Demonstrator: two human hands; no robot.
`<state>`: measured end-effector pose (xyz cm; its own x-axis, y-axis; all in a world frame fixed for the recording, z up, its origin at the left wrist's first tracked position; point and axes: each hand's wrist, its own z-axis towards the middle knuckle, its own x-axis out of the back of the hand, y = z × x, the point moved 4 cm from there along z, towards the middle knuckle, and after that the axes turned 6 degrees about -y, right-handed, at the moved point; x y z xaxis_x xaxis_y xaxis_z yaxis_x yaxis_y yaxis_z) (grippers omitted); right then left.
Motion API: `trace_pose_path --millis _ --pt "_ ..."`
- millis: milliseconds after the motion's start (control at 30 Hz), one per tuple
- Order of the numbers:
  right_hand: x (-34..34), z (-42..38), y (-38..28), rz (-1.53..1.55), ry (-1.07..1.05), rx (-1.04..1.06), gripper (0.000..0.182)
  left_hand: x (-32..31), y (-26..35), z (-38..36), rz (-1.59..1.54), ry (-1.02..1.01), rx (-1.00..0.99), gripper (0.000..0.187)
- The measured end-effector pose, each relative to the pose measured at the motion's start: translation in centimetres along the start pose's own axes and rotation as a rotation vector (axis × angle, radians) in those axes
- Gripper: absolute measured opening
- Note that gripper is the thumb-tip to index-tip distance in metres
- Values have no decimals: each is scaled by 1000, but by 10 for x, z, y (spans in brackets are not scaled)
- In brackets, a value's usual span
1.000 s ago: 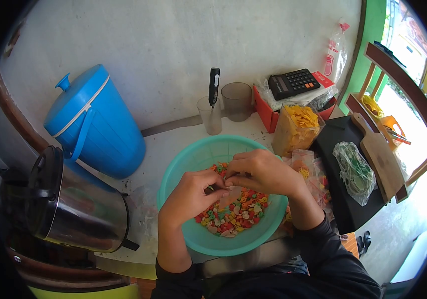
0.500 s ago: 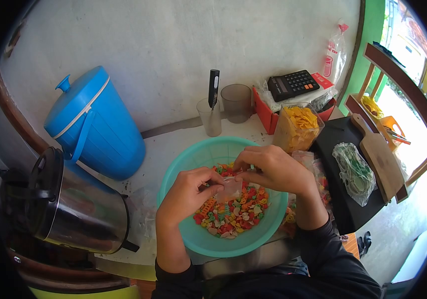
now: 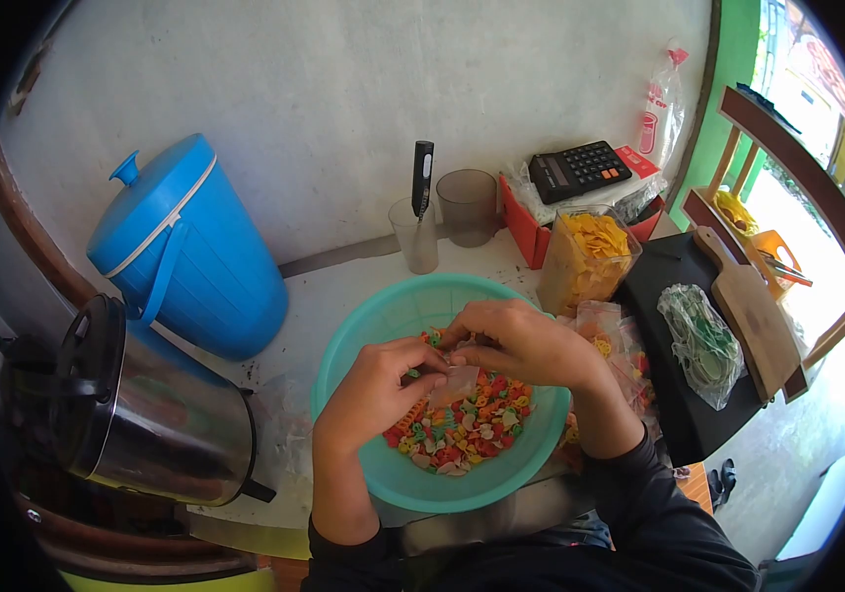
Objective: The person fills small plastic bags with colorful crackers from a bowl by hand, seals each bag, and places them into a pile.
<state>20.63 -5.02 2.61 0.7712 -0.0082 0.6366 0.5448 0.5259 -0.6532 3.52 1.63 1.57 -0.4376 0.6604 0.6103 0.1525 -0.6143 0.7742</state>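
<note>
Between my fingers, over the round teal plastic bowl [image 3: 383, 464], my left hand [image 3: 375, 390] and right hand [image 3: 526, 345] pinch a small clear plastic bag [image 3: 455, 383]. It looks barely filled; most colourful crackers [image 3: 462, 429] sit below, so lots left.

Nothing in front of me can be read: the calculator [image 3: 580, 168] shows rows of keys too small to make out (its display looks blank from here), and the plastic bag [image 3: 661, 104] hanging on the wall carries a red print whose letters are too blurred for me to tell
</note>
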Motion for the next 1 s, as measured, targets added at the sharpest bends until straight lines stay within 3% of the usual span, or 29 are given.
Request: trace_pose_path --millis 367,500,867,1000 --pt "2 5 -13 -10 87 -46 21 4 3 -1 31 27 -12 13" --pt "2 4 -9 -70 81 -46 20 6 6 -1 -44 129 -62 16" --pt "3 -5 4 -191 -53 -24 20 9 2 -1 -72 142 -25 14" --pt "2 -3 0 -176 -37 -43 20 2 3 1 -44 115 18 31"
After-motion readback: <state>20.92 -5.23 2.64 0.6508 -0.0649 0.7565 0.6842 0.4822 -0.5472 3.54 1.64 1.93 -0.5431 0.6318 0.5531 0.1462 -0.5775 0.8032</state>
